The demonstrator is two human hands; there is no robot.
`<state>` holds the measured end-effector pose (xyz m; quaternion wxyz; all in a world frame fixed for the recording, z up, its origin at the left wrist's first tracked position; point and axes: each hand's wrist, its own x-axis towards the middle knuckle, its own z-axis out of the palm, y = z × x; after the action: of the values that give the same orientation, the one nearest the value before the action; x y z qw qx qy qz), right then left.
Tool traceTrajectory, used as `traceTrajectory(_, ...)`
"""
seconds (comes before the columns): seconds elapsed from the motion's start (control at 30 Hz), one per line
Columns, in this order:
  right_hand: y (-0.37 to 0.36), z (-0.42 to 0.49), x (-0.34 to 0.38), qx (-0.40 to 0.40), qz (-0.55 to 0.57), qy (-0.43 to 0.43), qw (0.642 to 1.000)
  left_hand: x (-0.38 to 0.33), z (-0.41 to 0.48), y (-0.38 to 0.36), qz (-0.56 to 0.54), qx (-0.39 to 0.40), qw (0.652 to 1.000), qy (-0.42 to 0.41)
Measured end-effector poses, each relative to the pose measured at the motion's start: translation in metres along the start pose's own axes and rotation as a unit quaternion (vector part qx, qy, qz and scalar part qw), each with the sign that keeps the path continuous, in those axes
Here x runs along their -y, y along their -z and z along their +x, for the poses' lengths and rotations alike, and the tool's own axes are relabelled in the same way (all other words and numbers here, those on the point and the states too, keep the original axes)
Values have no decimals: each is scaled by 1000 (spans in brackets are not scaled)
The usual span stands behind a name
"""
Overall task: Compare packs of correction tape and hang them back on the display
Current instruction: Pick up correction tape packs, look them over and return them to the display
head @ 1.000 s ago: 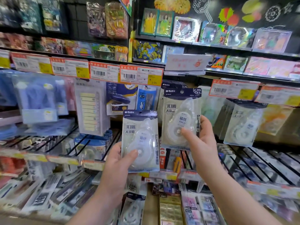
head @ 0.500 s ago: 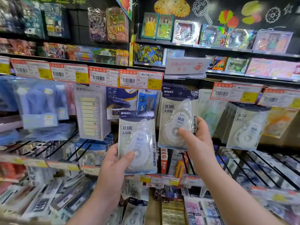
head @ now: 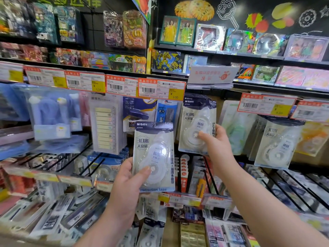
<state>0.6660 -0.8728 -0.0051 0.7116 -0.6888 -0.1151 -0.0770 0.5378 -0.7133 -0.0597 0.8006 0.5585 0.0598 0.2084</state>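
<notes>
My left hand (head: 129,186) grips a correction tape pack (head: 154,148) upright in front of the display, thumb across its clear blister. The pack has a dark blue header and a white card. My right hand (head: 216,143) holds a second, matching correction tape pack (head: 195,122) higher and further right, thumb on the dispenser's hub. That pack lies against a row of the same packs hanging on a hook (head: 197,98) under a price label (head: 161,90). Whether its hole is on the hook is hidden.
More correction tape packs (head: 275,145) hang to the right. Sticky-note packs (head: 105,125) and blue packs (head: 51,113) hang to the left. Wire racks (head: 58,163) hold stationery below, and toy boxes (head: 178,31) fill the upper shelves.
My right hand has carried its pack up and back against the hanging row. My left hand and its pack have shifted a little lower and left.
</notes>
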Motion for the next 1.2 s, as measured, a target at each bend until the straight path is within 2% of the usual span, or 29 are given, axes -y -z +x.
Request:
traceTrajectory(0.17,8,20,-12,9,-129,11,992,-1,-1,-4,0,19,1000,-3)
traceTrajectory(0.27,22,20,-25,18,-264,16,964,1,-1,-6,0,35,999,-7)
traceTrajectory(0.37,40,7,-44,49,-398,30,916,2,0,-12,-1,52,999,-9)
traceTrajectory(0.47,56,-12,-67,117,-532,38,838,2,2,-20,1,76,997,-12)
traceTrajectory(0.5,60,-18,-74,141,-564,43,812,1,3,-25,5,84,996,-16)
traceTrajectory(0.57,66,-27,-82,177,-586,56,789,0,5,-34,16,97,995,-24)
traceTrajectory(0.73,68,-33,-88,232,-591,64,770,-6,13,-61,29,120,992,-32)
traceTrajectory(0.87,67,-30,-90,244,-599,63,760,-10,21,-77,26,136,990,-38)
traceTrajectory(1.2,68,-30,-94,241,-578,70,776,2,41,-93,23,110,993,-40)
